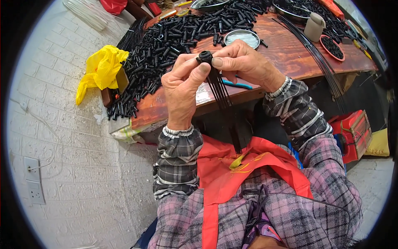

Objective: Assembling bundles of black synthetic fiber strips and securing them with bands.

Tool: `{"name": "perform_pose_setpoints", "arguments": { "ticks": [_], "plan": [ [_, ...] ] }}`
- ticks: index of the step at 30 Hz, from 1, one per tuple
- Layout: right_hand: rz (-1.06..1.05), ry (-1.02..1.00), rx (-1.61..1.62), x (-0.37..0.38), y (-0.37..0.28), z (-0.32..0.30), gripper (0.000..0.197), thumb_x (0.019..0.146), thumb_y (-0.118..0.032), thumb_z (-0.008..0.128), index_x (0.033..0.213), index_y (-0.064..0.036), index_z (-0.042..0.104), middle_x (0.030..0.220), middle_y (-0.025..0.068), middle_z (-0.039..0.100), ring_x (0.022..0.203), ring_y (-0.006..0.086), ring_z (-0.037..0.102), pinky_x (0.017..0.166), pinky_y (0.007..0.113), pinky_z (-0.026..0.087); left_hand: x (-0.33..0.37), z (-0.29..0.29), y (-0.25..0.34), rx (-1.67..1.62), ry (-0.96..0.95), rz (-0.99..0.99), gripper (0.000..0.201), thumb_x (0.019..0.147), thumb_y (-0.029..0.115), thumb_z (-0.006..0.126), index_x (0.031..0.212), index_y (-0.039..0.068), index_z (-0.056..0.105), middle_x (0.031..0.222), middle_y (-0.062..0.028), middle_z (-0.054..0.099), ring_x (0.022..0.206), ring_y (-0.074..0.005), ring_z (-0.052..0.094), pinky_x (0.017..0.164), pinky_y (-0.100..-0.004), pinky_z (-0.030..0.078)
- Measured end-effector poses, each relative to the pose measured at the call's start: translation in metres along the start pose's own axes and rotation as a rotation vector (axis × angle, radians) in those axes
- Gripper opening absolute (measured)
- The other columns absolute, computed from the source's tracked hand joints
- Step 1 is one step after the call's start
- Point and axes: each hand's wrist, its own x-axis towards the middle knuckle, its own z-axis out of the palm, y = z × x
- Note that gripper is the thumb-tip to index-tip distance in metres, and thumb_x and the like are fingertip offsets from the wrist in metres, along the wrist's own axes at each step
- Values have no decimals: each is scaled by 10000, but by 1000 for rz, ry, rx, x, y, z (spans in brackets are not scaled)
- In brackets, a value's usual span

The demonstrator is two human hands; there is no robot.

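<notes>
1. A small black plastic hub sits just above the middle of the frame, pinched between both hands, with a bundle of thin black rods hanging from it down toward the person's lap.
2. The left hand is closed around the hub's left side, thumb tip pressed against it from below; the right hand is closed on the hub's right side, thumb and forefinger gripping it.
3. To seat a rod well, my judgement is that the hub should be held steady by one hand while the other guides the rod straight, keeping the hanging rods from splaying.
4. Behind the hands, the reddish wooden table carries a heap of short black tubes, a round metal tin and a blue-handled tool near its front edge.
5. Long black rods cross the table at right, running over its edge.
6. Open room lies between the table's front edge and the red apron; a white brick wall closes the left side, and a yellow bag crowds the table's left end.
</notes>
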Motion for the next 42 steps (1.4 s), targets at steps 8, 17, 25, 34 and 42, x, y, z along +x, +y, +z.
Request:
{"name": "perform_pose_setpoints", "arguments": {
  "ticks": [8, 17, 25, 34, 42],
  "plan": [
    [123, -10, 271, -2, 0, 7, 305, 846, -286, 502, 786, -4, 603, 593, 14, 525, 418, 55, 427, 358, 170, 328, 10, -4, 1, -142, -140, -175, 371, 722, 127, 656, 1042, -26, 552, 913, -36, 537, 716, -64, 504, 522, -155, 401],
    [77, 5, 294, -2, 19, 6, 300, 851, -288, 489, 838, -16, 614, 644, 68, 591, 401, 54, 468, 365, 153, 375, 13, -4, 5, -302, -225, -240, 334, 716, 94, 638, 1008, -47, 557, 967, -109, 580, 636, -67, 525, 456, -153, 388],
    [143, -10, 122, -7, 10, 24, 229, 778, -211, 544, 795, 12, 595, 636, 56, 588, 477, 52, 487, 406, 167, 369, 10, 5, 10, -238, 18, -275, 246, 699, 0, 616, 935, -56, 578, 819, -119, 616, 589, -110, 563, 469, -177, 425],
    [165, -122, -242, -7, 11, 33, 153, 771, -143, 582, 746, 5, 611, 604, -10, 555, 535, 63, 480, 483, 206, 381, 13, 9, 27, -257, 115, -72, 142, 738, -15, 580, 849, -3, 492, 686, -71, 554, 587, -148, 565, 558, -232, 458],
    [261, -362, -183, 0, 17, 21, 147, 754, -127, 584, 731, 16, 609, 631, 24, 576, 560, 82, 498, 507, 238, 392, 4, -6, 3, -657, -288, -120, 534, 826, 516, 387, 830, -9, 482, 672, -78, 472, 584, -161, 450, 538, -264, 373]
  ]
}}
